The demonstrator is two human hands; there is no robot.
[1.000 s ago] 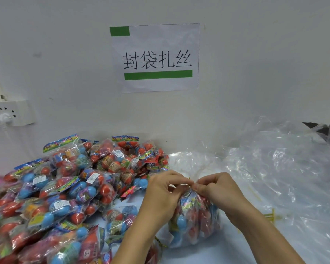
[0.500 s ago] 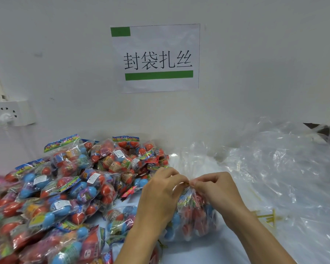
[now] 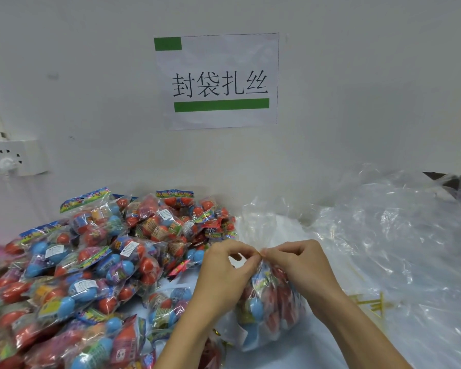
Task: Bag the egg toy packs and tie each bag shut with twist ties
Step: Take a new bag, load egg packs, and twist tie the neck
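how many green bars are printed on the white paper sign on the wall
2. A short green bar sits at the top left corner of the white paper sign, and a long green bar runs under the black characters. None appears hidden.

Soft even light, perhaps slight blur

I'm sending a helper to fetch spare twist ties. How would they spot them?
Start at the crumpled clear plastic sheeting covering the table's right side. Beside the right hand's wrist, thin yellow twist ties lie loose. They are the only yellow sticks there.
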